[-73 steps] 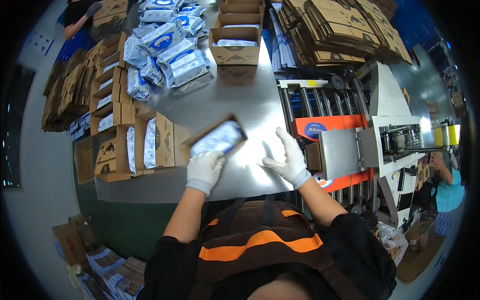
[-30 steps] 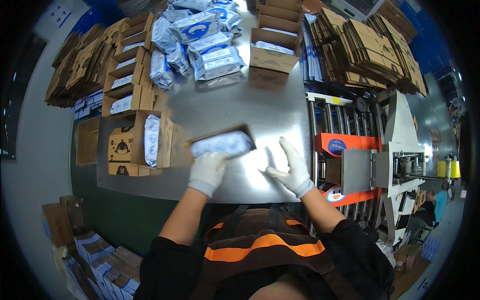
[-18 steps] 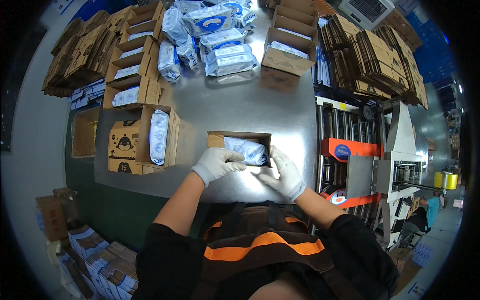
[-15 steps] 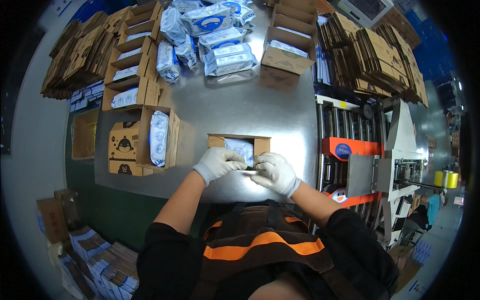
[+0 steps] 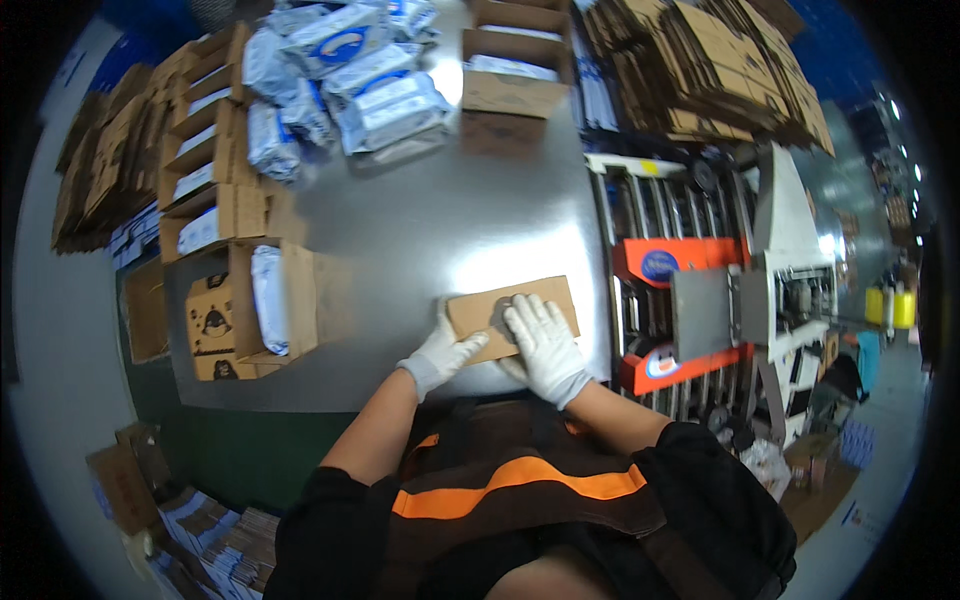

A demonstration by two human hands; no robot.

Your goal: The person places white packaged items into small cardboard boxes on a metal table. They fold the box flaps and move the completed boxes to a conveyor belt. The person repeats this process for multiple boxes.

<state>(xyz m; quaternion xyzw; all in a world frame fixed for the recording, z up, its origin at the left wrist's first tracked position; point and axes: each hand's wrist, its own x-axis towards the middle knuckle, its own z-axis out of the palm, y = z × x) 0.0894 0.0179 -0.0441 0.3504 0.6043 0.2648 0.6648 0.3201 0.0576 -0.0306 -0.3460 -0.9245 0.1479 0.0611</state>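
Spanning the frame, shiny grey metal worktable (image 5: 420,215) carries a flat closed brown cardboard box (image 5: 500,305) at its near edge, w/ white-gloved right hand (image 5: 545,345) & left hand (image 5: 443,350) both pressed flat, open-palmed, on its top flaps.

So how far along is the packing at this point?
Done: the carton on the steel table has its flaps folded shut. In hand: left hand and right hand press flat on its top. Left: open boxes at the left, loose white pouches at the back.
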